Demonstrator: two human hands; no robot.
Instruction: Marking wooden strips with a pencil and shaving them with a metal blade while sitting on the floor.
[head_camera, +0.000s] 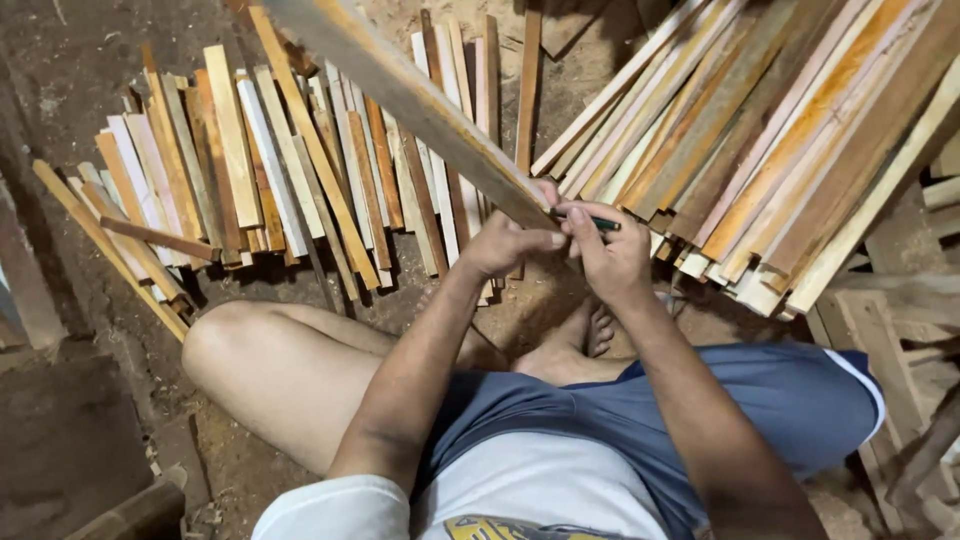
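A long wooden slat (420, 105) is being held in the air, its long axis running from the upper left of the view down to the lower right, where its near end is meeting both hands above the person's crossed legs. That near end is being clamped by the left hand (505, 245), fingers curled shut around it from below, so the whole length is lying up and away from the grip, over the sawdust-covered floor (60, 60). A green pencil (590, 220) is being pinched by the closed right hand (610, 255), lying roughly crosswise, its tip just beside the slat's end. The two hands are touching. One fan of loose slats (240, 170) is being left spread beyond the left knee, another pile of slats (790, 140) at the right
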